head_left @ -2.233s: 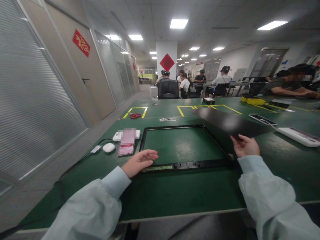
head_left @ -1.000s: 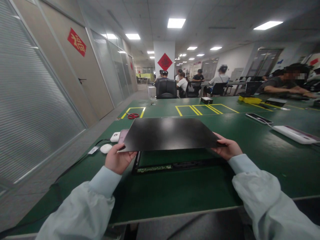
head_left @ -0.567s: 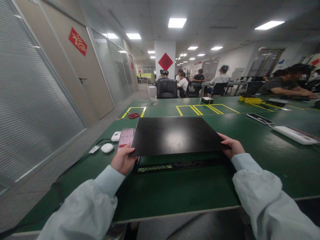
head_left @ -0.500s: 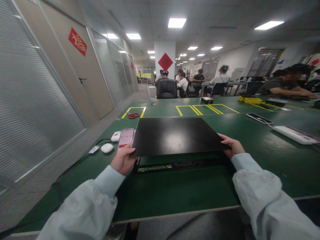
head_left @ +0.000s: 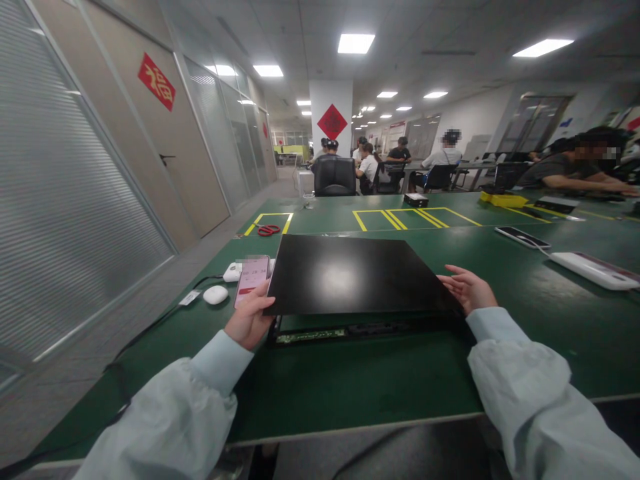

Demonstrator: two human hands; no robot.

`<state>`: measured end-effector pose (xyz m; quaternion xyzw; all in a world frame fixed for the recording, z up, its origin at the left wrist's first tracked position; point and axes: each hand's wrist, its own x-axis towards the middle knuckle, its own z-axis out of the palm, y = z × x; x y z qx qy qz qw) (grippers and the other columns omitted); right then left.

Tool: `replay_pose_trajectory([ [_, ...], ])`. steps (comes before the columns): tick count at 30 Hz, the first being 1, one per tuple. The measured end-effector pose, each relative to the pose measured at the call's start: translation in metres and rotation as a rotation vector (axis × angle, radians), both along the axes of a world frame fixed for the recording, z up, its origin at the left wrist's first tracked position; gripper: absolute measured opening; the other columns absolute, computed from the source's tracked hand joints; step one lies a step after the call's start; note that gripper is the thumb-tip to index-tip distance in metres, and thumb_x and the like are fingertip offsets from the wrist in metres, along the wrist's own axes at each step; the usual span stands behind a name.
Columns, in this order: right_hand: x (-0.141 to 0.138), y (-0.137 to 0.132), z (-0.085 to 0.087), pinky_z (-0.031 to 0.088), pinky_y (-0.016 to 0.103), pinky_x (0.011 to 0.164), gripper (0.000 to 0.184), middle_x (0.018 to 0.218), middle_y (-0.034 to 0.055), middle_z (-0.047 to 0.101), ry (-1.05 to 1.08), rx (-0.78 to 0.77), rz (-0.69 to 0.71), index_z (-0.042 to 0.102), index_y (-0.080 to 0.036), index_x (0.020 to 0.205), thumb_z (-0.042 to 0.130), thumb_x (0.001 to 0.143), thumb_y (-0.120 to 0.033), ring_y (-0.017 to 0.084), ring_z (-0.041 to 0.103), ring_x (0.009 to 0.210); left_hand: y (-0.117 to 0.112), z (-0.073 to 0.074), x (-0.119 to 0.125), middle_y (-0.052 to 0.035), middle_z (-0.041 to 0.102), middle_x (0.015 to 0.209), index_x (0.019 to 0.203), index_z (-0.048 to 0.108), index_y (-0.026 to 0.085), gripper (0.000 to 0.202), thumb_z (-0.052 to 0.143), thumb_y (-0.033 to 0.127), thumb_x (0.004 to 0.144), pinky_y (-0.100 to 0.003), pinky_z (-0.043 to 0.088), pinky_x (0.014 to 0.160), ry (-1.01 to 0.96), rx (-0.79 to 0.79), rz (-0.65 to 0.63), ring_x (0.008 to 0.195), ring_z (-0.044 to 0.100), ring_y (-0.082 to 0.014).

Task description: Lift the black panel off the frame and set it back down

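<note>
A flat black panel (head_left: 350,273) lies almost level over a black rectangular frame (head_left: 360,329) on the green table (head_left: 350,380). Only the frame's near strip shows under the panel. My left hand (head_left: 249,320) grips the panel's near left corner, fingers curled under its edge. My right hand (head_left: 467,288) is at the panel's near right corner with the fingers spread and lifted off the edge; it holds nothing.
A pink phone (head_left: 251,272), a white mouse (head_left: 215,295) and a white charger (head_left: 232,271) with its cable lie left of the panel. Red scissors (head_left: 269,230) are farther back. A phone (head_left: 521,237) and a white device (head_left: 595,270) sit right. Seated people work at the far tables.
The panel came from my right hand's side over the frame, both hands lowered it, and my right hand has now let go and opened. The left hand still holds its corner.
</note>
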<state>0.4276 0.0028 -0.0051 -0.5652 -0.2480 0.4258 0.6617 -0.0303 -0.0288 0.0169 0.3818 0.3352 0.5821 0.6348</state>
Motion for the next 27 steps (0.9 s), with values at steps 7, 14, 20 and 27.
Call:
replay_pose_trajectory([
  [7,0.008,0.007,-0.013,0.031,0.023,0.045,0.048,0.076,0.0051,0.075,-0.252,-0.043,0.068,0.066,-0.023,0.109,0.058,0.062,-0.024,0.013,0.053,0.052,0.002,-0.005,-0.002,-0.0091,0.076,0.11,0.128,0.066,0.017,0.069,0.075,0.013,0.06,-0.039,0.054,0.09,0.021,-0.003,0.003,0.11,0.066,-0.0318],
  [14,0.008,0.011,-0.021,0.029,0.026,0.049,0.059,0.085,0.0088,0.077,-0.398,-0.104,0.065,0.066,-0.02,0.122,0.055,0.068,-0.042,0.014,0.048,0.054,0.0,-0.008,-0.001,-0.0102,0.073,0.118,0.128,0.066,0.018,0.066,0.076,0.016,0.063,-0.039,0.055,0.09,0.056,-0.007,-0.018,0.111,0.066,-0.0323],
  [20,0.007,0.013,-0.023,0.03,0.028,0.051,0.06,0.085,0.0097,0.077,-0.433,-0.114,0.037,0.069,-0.019,0.119,0.054,0.067,-0.045,0.015,0.048,0.054,0.001,-0.011,0.0,-0.011,0.073,0.119,0.13,0.064,0.017,0.068,0.077,0.017,0.063,-0.038,0.054,0.091,0.058,-0.013,-0.068,0.113,0.066,-0.0321],
  [27,0.011,0.017,-0.03,0.031,0.028,0.05,0.051,0.083,0.0102,0.077,-0.435,-0.089,0.027,0.073,-0.018,0.106,0.057,0.065,-0.045,0.015,0.052,0.053,0.003,-0.015,-0.001,-0.0115,0.073,0.118,0.126,0.066,0.016,0.061,0.076,0.015,0.065,-0.04,0.053,0.095,0.05,-0.034,-0.08,0.115,0.065,-0.0323],
])
